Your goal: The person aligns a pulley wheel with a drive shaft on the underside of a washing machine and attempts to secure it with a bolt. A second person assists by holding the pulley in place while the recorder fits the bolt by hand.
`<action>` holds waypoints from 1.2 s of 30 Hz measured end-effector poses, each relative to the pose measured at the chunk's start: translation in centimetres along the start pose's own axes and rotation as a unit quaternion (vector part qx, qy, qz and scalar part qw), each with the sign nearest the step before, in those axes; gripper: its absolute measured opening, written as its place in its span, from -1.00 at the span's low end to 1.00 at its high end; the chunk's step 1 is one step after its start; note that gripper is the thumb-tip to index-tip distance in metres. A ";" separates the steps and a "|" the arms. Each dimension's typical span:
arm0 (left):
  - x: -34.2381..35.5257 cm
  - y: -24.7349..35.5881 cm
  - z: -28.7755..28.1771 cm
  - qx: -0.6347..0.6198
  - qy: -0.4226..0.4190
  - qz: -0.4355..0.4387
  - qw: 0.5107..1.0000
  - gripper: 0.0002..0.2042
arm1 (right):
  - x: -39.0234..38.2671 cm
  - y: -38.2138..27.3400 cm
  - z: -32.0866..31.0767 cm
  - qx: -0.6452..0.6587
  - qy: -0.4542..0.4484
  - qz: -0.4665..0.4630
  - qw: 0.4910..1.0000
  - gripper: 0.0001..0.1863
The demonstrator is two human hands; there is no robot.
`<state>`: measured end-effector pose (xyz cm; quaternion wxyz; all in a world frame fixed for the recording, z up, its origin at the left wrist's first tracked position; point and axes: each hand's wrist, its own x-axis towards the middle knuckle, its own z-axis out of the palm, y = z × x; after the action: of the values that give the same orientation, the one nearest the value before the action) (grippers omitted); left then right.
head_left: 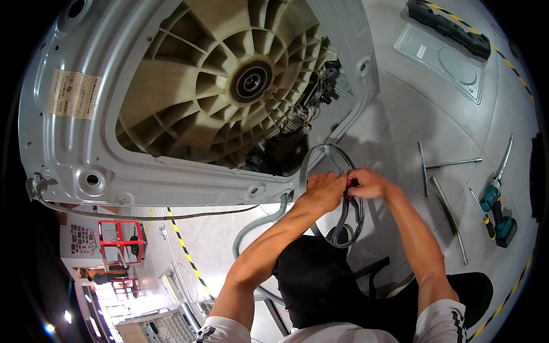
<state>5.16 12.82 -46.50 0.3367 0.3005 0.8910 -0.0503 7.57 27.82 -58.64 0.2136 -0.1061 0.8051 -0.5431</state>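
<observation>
My left hand (327,190) and my right hand (367,184) meet in front of me, fingers closed on a looped grey cord (360,214). Several turns of the cord hang above and below my fingers, and a small reddish bit shows between my fingertips. Just beyond my hands stands a grey washing machine cabinet (143,182) with its rear opening uncovered. Inside it, the cream ribbed tub (209,86) carries a round bearing (251,82) at its centre. Dark parts and wires sit low in the opening. What my fingertips pinch is partly hidden.
A grey hose (243,231) curves from the cabinet past my left forearm. On the floor at right lie a T-handle wrench (424,169), a curved strip (449,220), a cordless drill (504,226) and a screwdriver (486,222). Farther off are a grey cover panel (426,60) and a black long part (452,30).
</observation>
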 end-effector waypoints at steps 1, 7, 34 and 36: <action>0.0 0.1 0.0 0.000 0.003 0.002 1.000 -0.71 | 0.0 0.2 0.0 0.001 0.001 -0.001 1.000 -0.69; -0.1 -0.2 0.2 0.007 0.008 0.004 1.000 -0.72 | 0.0 -0.3 0.0 -0.005 0.001 -0.001 1.000 -0.68; 0.3 -0.5 0.5 0.012 0.013 -0.005 1.000 -0.74 | 0.8 1.4 1.2 0.063 0.007 -0.018 0.998 -0.74; 0.5 -0.3 0.6 0.002 0.010 0.003 1.000 -0.74 | 0.4 1.2 0.8 0.038 0.013 -0.025 0.999 -0.74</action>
<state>5.03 12.71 -47.30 0.3270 0.3047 0.8932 -0.0480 7.67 27.47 -60.03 0.1933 -0.1108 0.7836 -0.5799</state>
